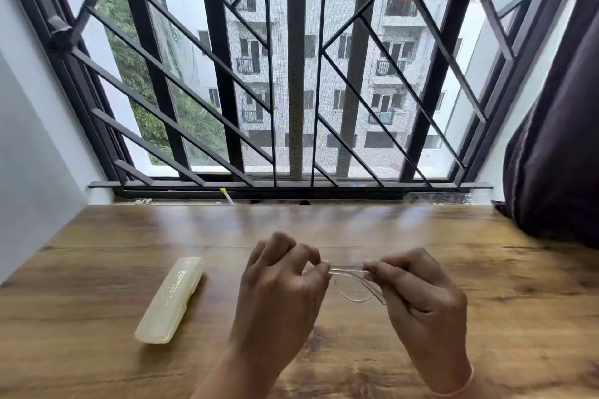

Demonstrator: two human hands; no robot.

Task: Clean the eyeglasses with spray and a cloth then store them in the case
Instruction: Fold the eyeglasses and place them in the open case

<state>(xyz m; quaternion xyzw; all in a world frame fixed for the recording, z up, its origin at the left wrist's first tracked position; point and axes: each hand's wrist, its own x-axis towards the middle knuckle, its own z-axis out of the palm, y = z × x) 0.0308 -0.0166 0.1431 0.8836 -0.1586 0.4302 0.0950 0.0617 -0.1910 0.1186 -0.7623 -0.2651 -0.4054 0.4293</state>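
Both hands are up over the wooden table (97, 269) — left hand (278, 295) and right hand (421, 298) each pinching an end of the clear glasses (351, 282), held in the air. Shut case (170, 298) sits off to the left, and I can't see any spray or cloth. That frame looks thin, so squeezing or twisting too hard could bend it — or smudge the lenses.

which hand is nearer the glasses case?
Left. The left hand is just right of the closed case, apart from it, pinching one end of the eyeglasses. The right hand pinches their other end, farther right.
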